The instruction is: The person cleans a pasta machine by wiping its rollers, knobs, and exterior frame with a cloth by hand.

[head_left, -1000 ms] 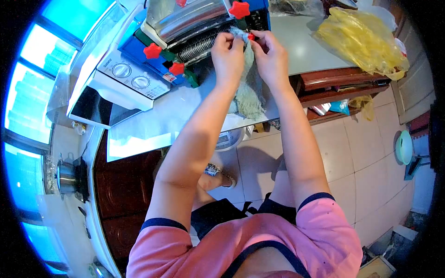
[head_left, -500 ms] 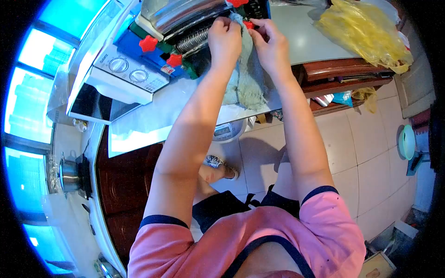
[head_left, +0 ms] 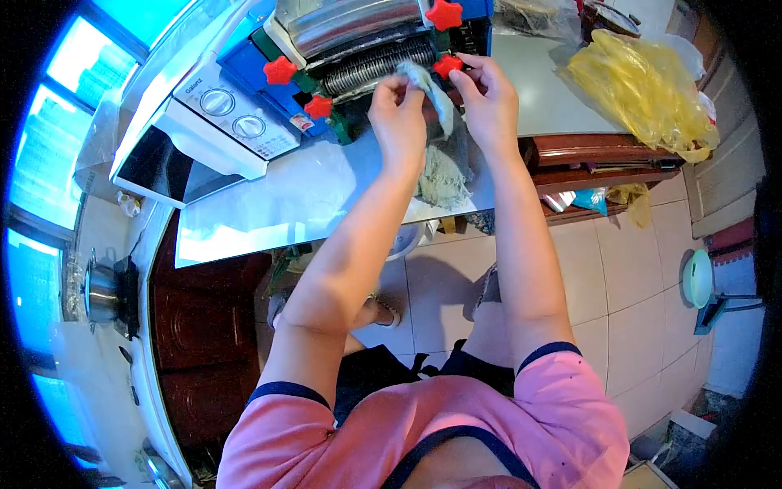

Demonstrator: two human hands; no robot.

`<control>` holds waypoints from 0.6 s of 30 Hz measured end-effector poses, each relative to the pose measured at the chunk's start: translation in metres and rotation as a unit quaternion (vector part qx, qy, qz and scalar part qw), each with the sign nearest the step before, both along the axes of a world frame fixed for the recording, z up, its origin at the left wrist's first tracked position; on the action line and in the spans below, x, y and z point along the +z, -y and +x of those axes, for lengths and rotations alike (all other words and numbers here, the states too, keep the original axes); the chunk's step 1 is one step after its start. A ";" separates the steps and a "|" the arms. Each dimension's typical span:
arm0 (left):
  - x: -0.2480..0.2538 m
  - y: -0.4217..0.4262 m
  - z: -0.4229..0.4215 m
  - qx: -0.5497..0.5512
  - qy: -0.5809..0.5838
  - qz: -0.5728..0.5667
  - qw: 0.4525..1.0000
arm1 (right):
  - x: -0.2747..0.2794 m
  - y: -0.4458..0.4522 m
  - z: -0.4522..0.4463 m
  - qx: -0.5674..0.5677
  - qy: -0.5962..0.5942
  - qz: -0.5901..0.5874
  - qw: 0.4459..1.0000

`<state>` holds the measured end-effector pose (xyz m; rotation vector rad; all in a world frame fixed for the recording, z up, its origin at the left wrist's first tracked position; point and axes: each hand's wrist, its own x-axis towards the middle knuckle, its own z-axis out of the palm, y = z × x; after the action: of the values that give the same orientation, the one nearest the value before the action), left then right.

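With L hand (head_left: pixel 397 122) just in front of blue boxy metal roller machine (head_left: pixel 350 37), pinching limp pale grey-green strip (head_left: pixel 441 102) betw. thumb + fingertips. Can't tell if cloth or dough. Hanging at near side of machine's black ridged roller (head_left: pixel 379 72), w/ long axis slanting from roller down-R, toward near edge of glossy white desk (head_left: pixel 273 200). Nearest to L hand; just L of R hand (head_left: pixel 493 106). With R hand, off machine's near R corner, thumb + index tips at R edge of red star-shaped knob (head_left: pixel 448 65); can't tell if clamped.

On desk, farther out from machine: crumpled pale grey-green heap (head_left: pixel 444 175); can't tell if joined to strip. L of machine: white boxy microwave oven (head_left: pixel 232 116). Well R of machine: yellow plastic bag (head_left: pixel 639 90).

Counting: 2 hands, 1 strip, 1 heap, 1 machine, 4 red knobs, 1 oven w/ 2 round dials (head_left: pixel 217 102), 1 yellow bag.
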<state>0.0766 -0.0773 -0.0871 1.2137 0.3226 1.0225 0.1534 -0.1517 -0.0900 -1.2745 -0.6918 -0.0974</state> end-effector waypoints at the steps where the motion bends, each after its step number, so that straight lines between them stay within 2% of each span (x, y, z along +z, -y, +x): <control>1: 0.015 0.004 0.000 0.014 -0.014 0.010 1.000 | 0.001 0.001 0.000 -0.015 0.015 -0.010 1.000; 2: 0.017 0.002 0.004 0.012 -0.011 0.012 1.000 | 0.001 0.002 0.001 -0.032 0.028 -0.018 0.999; 4: 0.027 -0.001 0.014 0.048 -0.055 0.247 0.966 | 0.002 0.003 0.000 -0.074 0.061 -0.025 0.995; 6: 0.036 0.001 0.015 0.061 -0.102 0.281 0.952 | 0.002 0.005 -0.003 -0.082 0.048 -0.025 0.995; 8: 0.042 -0.004 0.017 0.129 -0.178 0.434 0.874 | -0.002 0.003 0.001 -0.091 0.047 -0.036 0.994; 12: 0.041 -0.015 0.018 0.109 -0.141 0.514 0.839 | -0.002 0.003 -0.001 -0.067 0.028 -0.012 0.997; 15: 0.041 -0.027 0.006 0.049 -0.111 0.539 0.834 | 0.000 0.004 -0.001 -0.069 0.042 -0.015 0.997; 16: 0.045 -0.031 0.004 0.017 -0.081 0.558 0.826 | -0.001 0.003 0.001 -0.072 0.047 -0.019 0.996; 17: 0.049 -0.035 0.003 0.001 -0.097 0.594 0.799 | -0.003 0.003 0.002 -0.075 0.049 -0.025 0.996; 18: 0.053 -0.040 0.005 -0.002 -0.097 0.595 0.798 | -0.004 0.002 0.003 -0.077 0.047 -0.024 0.996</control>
<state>0.0812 -0.0376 -0.0342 2.4637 -0.2530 1.1005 0.1562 -0.1533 -0.0942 -1.3749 -0.6791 -0.2715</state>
